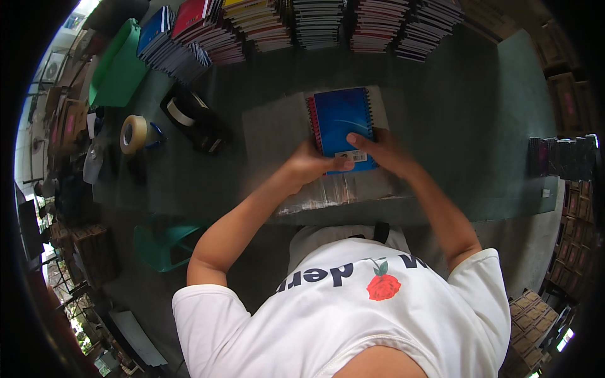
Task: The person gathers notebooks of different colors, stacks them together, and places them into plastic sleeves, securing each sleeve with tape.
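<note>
Dark green table (441, 101), notebook stacks (315, 25) along far edge, tape roll (134, 133), both hands, left hand (313, 165) and right hand (384, 151), gripping blue spiral notebook (343, 123) over clear bags (328, 189)

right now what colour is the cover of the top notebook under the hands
Blue, on the top spiral notebook, with a red one beneath; the head view shows it best.

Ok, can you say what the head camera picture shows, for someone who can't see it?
Both hands, left hand and right hand, hold a small stack of spiral notebooks, blue on top, over clear plastic bags on a dark green table. More notebook stacks line the far edge.
</note>
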Available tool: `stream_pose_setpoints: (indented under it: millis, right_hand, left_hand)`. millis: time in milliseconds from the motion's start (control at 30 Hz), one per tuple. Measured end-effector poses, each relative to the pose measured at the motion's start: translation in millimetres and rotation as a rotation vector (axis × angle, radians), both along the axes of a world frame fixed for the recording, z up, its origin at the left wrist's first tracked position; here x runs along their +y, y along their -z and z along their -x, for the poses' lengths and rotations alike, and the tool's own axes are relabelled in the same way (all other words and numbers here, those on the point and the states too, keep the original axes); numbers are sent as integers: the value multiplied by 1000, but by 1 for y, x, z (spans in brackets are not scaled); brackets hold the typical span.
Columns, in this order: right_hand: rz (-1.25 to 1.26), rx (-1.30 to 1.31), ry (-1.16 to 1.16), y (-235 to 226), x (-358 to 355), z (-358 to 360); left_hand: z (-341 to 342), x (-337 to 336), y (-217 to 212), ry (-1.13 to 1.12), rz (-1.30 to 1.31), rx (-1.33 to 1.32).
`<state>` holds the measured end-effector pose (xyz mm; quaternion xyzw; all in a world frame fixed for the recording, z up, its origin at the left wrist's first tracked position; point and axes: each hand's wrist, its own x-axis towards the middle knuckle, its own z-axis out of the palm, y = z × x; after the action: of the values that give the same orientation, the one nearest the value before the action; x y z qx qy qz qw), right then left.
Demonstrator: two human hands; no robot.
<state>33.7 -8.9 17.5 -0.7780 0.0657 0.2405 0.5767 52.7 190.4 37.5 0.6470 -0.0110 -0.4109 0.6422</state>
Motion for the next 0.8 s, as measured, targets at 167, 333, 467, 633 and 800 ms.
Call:
stream_pose_setpoints:
  millis: [167,333,467,633,800]
  right_hand:
    - [299,116,-204,2,-8,-9]
    - [429,45,-289,18,-12,-7]
    - [416,24,-287,18,-12,-7]
    - [402,90,-344,24,-13,-15]
    - [439,143,-381,23,-11,-17]
  left_hand:
    - [1,-4,34,27,-19,-6]
    - [-3,-3,36,102,-189,-50]
    - [8,-3,34,83,-275,-300]
    - [25,-7,42,-80,-157,-511]
    - [35,-11,47,-77,-208,-655]
